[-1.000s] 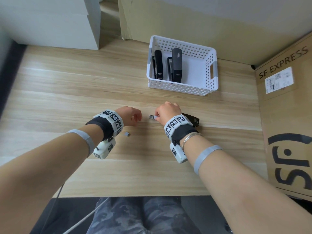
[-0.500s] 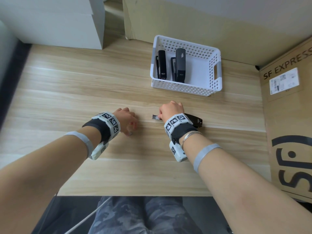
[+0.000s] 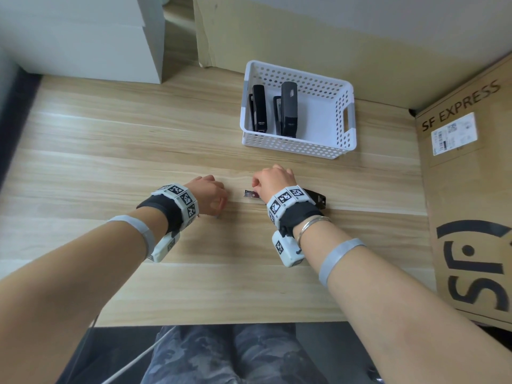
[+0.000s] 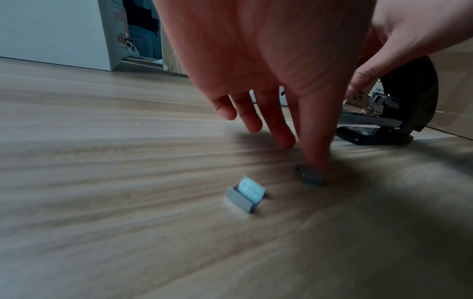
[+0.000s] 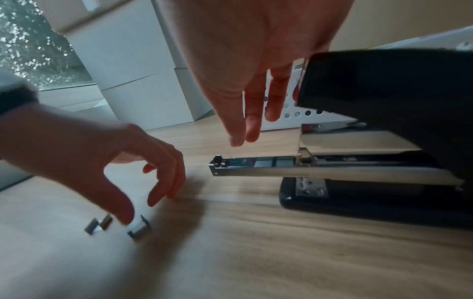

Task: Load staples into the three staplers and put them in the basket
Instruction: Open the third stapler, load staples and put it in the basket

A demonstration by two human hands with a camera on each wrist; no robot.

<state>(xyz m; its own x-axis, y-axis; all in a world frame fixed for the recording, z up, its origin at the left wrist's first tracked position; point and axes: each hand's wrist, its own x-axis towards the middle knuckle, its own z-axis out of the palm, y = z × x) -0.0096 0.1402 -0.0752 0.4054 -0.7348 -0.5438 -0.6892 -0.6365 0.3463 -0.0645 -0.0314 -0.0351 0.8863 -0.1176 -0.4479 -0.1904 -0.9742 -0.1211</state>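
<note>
A black stapler (image 5: pixel 371 194) lies on the wooden table with its lid raised and its metal staple tray (image 5: pixel 256 168) slid out to the left. My right hand (image 5: pixel 253 129) hangs over the tray with straight fingers beside the lid. My left hand (image 4: pixel 294 149) reaches down left of it, and its thumb tip touches a short staple strip (image 4: pixel 311 176). A second strip (image 4: pixel 244 194) lies free close by. Further back stands the white basket (image 3: pixel 343 117) with two black staplers (image 3: pixel 259 106) side by side in it.
A large SF Express carton (image 3: pixel 471 189) walls off the table's right side. White boxes (image 3: pixel 110 37) stand at the back left and cardboard leans behind the basket. Bare tabletop (image 3: pixel 110 162) stretches to the left.
My left hand has moved right and down onto the loose staple strips, covering the one that lay in the open. My right hand has stayed at the stapler.
</note>
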